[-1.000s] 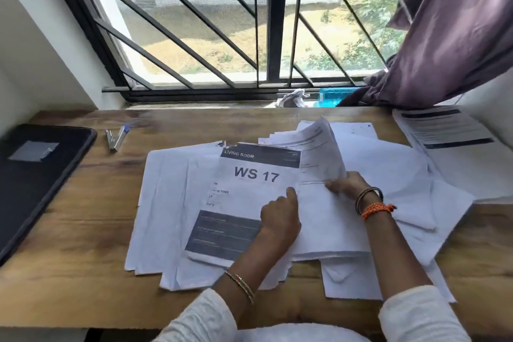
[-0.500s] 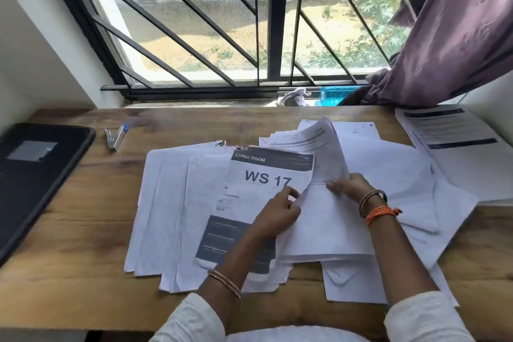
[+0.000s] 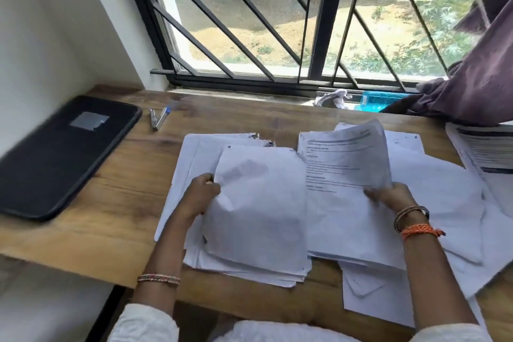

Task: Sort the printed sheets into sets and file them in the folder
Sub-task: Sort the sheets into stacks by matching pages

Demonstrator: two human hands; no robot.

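WS 17 sheet [image 3: 258,208] flipped blank-side up, left hand [image 3: 204,193] now gripping its edge

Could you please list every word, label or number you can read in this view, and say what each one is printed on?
None can be read in this frame.
Lifted sheet gripped by the right hand: lines of print, too blurred.
Stack of sheets at far right: dark bands and text lines, too blurred.
Turned sheet in the left hand: blank back, faint show-through only.
Black folder: grey label, no legible text.
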